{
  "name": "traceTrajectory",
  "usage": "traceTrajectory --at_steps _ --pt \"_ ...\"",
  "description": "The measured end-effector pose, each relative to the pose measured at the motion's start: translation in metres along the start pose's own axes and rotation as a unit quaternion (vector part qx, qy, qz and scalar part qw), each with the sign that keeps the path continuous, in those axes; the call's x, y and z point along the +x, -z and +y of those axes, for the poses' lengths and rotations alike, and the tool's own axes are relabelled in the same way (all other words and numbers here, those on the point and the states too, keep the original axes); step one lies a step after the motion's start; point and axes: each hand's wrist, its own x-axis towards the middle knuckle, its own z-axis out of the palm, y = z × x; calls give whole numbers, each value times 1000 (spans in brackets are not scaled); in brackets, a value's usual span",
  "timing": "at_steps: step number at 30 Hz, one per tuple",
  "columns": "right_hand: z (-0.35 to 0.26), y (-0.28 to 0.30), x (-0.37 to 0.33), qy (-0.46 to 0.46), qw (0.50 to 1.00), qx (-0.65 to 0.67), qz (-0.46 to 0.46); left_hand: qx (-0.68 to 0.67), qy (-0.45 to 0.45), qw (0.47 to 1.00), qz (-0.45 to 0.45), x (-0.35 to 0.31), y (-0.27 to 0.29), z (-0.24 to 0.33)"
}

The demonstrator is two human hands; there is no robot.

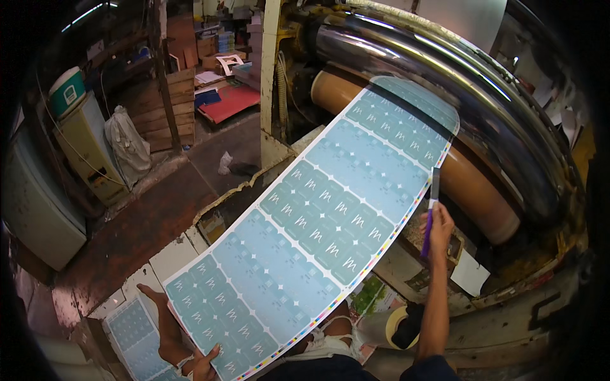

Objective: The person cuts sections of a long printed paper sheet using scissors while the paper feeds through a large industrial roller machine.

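Observation:
A long printed sheet [318,209], in teal and pale blue panels with a colour strip along its right edge, runs from the rollers down toward me. My left hand [204,365] grips its near left edge, with the thumb on top. My right hand [440,228] is closed around a knife [427,232] with a purple handle. The flat grey blade points up beside the sheet's right edge, close to the brown roller [483,203]. Whether the blade touches the sheet I cannot tell. The sheet's far end curves against the shiny metal roller [406,70].
Another printed sheet [136,336] lies low at the left, beside a bare leg [166,330]. A white paper piece [470,273] rests by the machine at the right. Further left stand a cabinet [95,149] with a green-and-white cooler [67,92] on top, and a red board [229,105].

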Motion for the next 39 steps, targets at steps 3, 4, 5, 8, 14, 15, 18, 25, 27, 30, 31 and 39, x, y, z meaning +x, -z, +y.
traceTrajectory --at_steps 3,4,5,8,14,15,18,25,27,30,31,39 --pt "34 28 42 -2 1000 -21 9 41 3 999 -14 5 22 -1" --pt "41 24 47 -12 1000 -16 1 77 6 996 -49 7 39 -1" --pt "48 23 47 -11 1000 -15 -1 76 5 996 -47 9 54 -4" --pt "65 10 18 -38 999 -24 -21 61 19 998 -12 5 104 -12" --pt "60 4 -25 -19 994 -95 -43 83 49 995 22 -20 131 2" --pt "62 2 -28 31 985 -169 25 78 41 995 36 -25 133 7" --pt "60 3 -26 145 942 -285 102 59 38 996 54 -36 140 13" --pt "87 35 -20 342 836 -426 57 32 -4 994 105 -49 177 7" --pt "84 44 -12 348 817 -459 43 30 6 995 98 -55 181 8" --pt "67 47 5 402 782 -474 32 27 23 992 119 -60 182 6" --pt "55 41 12 448 770 -453 34 32 7 992 124 -64 192 5" --pt "-20 33 55 472 745 -421 -210 45 4 991 127 -72 201 11"
